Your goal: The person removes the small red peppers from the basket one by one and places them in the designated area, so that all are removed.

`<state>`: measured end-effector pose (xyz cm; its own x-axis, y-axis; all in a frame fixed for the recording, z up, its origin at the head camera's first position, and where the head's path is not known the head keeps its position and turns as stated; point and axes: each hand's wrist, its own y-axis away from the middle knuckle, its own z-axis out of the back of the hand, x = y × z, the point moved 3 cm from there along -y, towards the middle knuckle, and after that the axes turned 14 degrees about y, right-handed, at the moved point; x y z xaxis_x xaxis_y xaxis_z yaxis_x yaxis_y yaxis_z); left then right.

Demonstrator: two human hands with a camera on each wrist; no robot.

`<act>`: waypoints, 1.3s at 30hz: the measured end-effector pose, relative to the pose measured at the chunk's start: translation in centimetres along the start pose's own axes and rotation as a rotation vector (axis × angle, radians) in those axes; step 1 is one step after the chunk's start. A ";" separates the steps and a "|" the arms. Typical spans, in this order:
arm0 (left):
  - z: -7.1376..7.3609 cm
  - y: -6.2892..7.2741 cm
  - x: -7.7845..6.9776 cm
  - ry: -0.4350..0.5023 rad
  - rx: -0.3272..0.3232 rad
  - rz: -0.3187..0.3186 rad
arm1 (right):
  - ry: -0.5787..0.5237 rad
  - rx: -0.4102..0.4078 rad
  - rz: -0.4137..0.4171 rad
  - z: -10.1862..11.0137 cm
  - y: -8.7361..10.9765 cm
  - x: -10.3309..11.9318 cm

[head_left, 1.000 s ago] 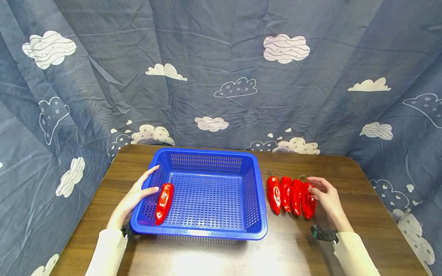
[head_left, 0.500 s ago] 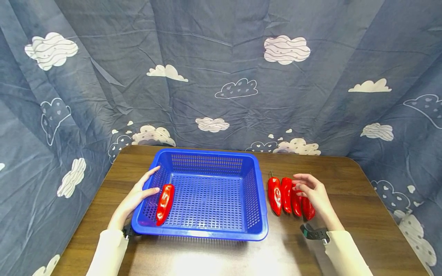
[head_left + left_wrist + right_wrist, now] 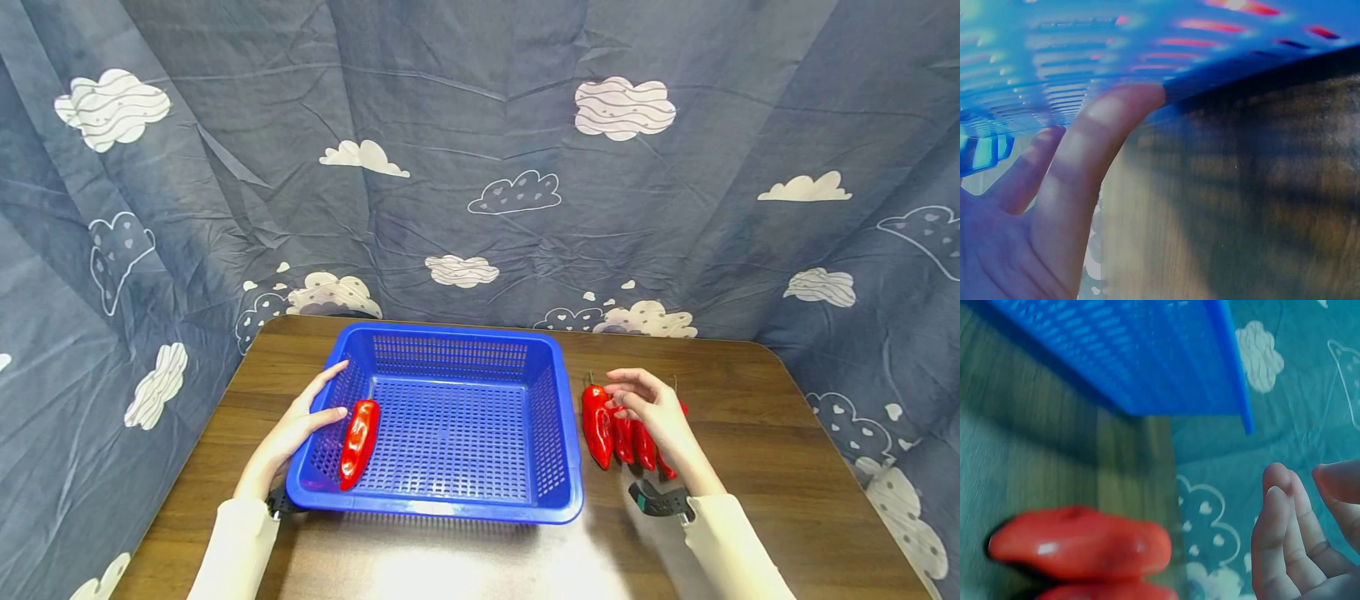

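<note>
My left hand (image 3: 292, 429) rests at the left side of a blue plastic basket (image 3: 435, 503), its thumb and fingers spread over the rim. In the left wrist view the straight thumb (image 3: 1079, 162) lies against the slotted wall. One red pepper (image 3: 359, 444) lies inside, along the basket's left wall. On the table to the right, several red peppers (image 3: 597, 429) lie side by side, stems away from me. Above them hovers my right hand (image 3: 660, 417), fingers slightly bent, partly covering the peppers. The right wrist view shows a gap between thumb and fingers (image 3: 1270, 540), holding nothing.
A brown wooden table (image 3: 757, 433) carries everything. Behind it hangs a dark blue-grey curtain (image 3: 420, 208) with white clouds. The basket's right wall (image 3: 551, 425) stands just left of the row of peppers.
My right hand has moved left across the peppers, from the rightmost one toward the left end of the row. My left hand, the basket and the pepper in it have stayed put.
</note>
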<state>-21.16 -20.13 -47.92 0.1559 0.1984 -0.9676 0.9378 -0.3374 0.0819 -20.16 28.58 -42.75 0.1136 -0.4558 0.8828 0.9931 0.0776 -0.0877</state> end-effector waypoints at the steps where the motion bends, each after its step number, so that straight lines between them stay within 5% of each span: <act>1: 0.0 0.0 0.0 0.000 -0.001 0.000 | 0.001 0.010 0.005 -0.2 -0.1 0.3; 39: 0.0 0.0 0.0 -0.006 -0.002 0.003 | -0.057 0.257 0.078 -8.0 -2.9 6.5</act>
<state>-21.15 -20.11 -47.87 0.1569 0.1920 -0.9688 0.9381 -0.3358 0.0854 -22.08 18.31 -40.47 0.1808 -0.3894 0.9031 0.9408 0.3361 -0.0434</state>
